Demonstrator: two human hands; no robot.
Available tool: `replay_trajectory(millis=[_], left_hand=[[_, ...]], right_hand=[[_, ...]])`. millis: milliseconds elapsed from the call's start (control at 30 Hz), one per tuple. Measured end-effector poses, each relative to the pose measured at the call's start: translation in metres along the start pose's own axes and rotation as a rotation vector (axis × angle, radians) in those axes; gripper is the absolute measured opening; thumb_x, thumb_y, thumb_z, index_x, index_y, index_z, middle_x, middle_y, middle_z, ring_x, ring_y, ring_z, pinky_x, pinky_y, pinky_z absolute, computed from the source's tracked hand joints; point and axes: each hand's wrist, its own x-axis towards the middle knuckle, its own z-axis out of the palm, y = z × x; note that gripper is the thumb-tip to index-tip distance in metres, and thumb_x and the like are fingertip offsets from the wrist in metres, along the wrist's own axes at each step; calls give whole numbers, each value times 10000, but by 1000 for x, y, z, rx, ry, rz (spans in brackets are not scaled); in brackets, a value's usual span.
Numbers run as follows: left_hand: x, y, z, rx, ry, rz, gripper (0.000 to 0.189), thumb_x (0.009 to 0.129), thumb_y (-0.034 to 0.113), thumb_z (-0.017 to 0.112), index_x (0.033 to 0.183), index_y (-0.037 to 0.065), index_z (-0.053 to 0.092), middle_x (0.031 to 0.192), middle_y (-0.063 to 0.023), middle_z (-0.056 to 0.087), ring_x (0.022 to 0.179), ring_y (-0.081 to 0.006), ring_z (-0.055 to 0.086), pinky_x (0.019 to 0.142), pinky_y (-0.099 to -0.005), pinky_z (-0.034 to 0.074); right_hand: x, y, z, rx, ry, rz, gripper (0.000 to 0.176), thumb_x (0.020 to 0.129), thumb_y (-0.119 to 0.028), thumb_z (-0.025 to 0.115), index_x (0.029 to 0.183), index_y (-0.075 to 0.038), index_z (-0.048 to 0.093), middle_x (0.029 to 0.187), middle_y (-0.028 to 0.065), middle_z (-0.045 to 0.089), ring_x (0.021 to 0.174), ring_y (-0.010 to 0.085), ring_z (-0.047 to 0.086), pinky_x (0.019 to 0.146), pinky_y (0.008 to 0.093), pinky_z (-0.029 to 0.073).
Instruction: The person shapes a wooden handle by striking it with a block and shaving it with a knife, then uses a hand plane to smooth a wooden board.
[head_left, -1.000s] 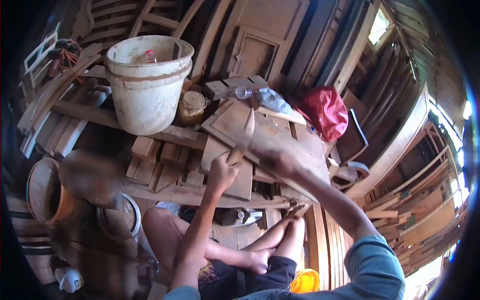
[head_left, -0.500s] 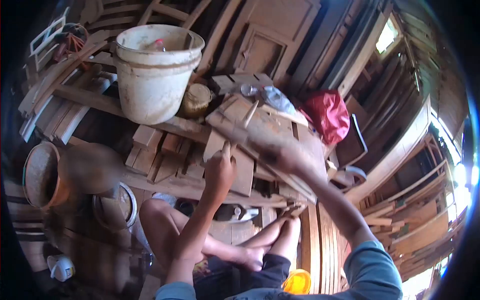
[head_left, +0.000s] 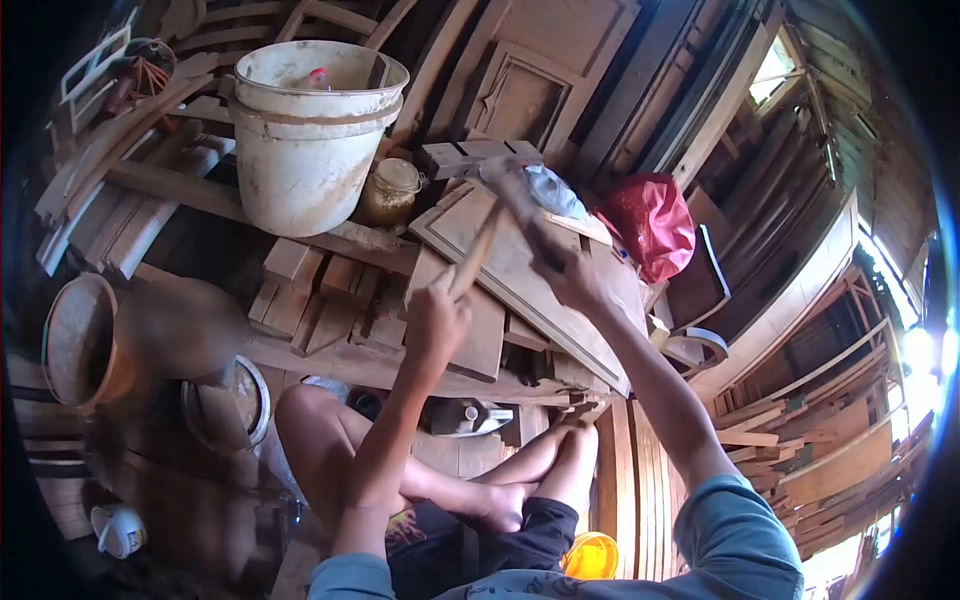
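1. Left hand [head_left: 437, 322]: closed round the lower part of a wooden stick [head_left: 478, 250]. Stick slants up and away from the fist, narrowing toward its upper end.
2. Right hand [head_left: 580, 285]: clenched on the dark grip of a long tool [head_left: 522, 205]. Tool points up and left from the fist. Far part is motion-blurred, so exact type and edge can't be read.
3. Stick location: between the hands, over the wooden panel [head_left: 590, 325], its upper end beside the tool. Touching or apart, can't tell.
4. Done, by my read: exposed length is bare pale wood, upper end already slimmed. Stretch inside the left fist is hidden.
5. Left: can't call it. Blur at the upper end hides the surface finish, and nothing visible gives a final shape to compare against. Stick is in hand, not set down, so I'd log it as unfinished.
6. Beyond the hands: bluish plastic bag [head_left: 553, 192], red bag [head_left: 662, 230] off to the right.
7. Left of the left hand: wood blocks [head_left: 290, 262] nearest; lidded jar [head_left: 394, 188] and big white bucket [head_left: 305, 175] farther out.
8. Below the right hand, near the body: yellow container [head_left: 592, 556].
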Motion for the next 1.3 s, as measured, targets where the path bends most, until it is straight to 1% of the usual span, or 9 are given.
replay_trajectory(millis=[33,133,233,300,433,567,1100,1167,1300], left_hand=[[6,7,1,-83,18,-13,371,774,108,639,1095,-76,606,792,-302,616,818,-436,624,684,-467,503],[23,18,-26,-137,38,-67,324,778,76,627,1070,-63,613,811,-305,620,849,-448,613,673,-453,498],[15,16,-23,-203,30,-4,292,774,49,630,1051,-47,623,818,-288,630,846,-444,616,665,-427,501],[21,21,-24,-264,15,-40,278,767,50,645,1022,-60,630,823,-284,638,856,-422,638,674,-409,503],[24,16,-21,-483,-243,-323,133,771,62,657,848,-45,641,647,-107,619,527,-152,604,481,-309,441],[36,7,-27,-799,-235,-345,84,806,71,650,832,-6,628,609,-2,563,465,-60,500,416,-226,362],[43,14,-46,-1053,-337,-330,189,790,107,699,910,-9,611,629,-7,541,441,-57,448,383,-206,291],[50,18,-57,-1103,-319,-303,178,788,113,709,879,0,605,623,-10,539,429,-57,434,381,-203,290],[40,12,-43,-1207,-348,-395,188,797,127,711,892,16,591,628,-20,529,416,-49,398,361,-189,276]], right_hand=[[6,-31,-12,172,-26,349,400,814,-228,681,1193,-117,622,888,204,657,834,358,646,770,447,512],[2,-30,-8,-94,89,-463,333,838,-239,663,1147,-116,651,894,213,668,793,367,664,706,417,512],[15,-51,-31,-139,-166,113,489,840,-253,648,1318,-215,548,1026,176,656,941,348,637,834,403,508],[8,-41,-22,-83,-60,-585,499,821,-279,667,1305,-217,564,1022,178,651,930,350,631,809,404,509],[24,-41,-32,-145,-20,15,308,814,-237,663,1090,-101,657,851,191,635,812,373,622,730,405,498],[0,-49,-33,-178,14,-428,271,809,-186,688,1049,-63,658,755,161,612,707,320,614,676,413,481],[25,-67,-50,-104,274,-299,517,821,-215,658,1321,-295,554,1012,132,661,882,307,674,756,401,563],[11,-72,-54,-478,32,-828,549,834,-210,644,1365,-213,504,1182,158,619,1001,315,644,799,392,555],[30,-71,-50,39,237,-243,548,813,-171,662,1324,-332,545,1111,104,648,1046,277,621,910,363,495]])
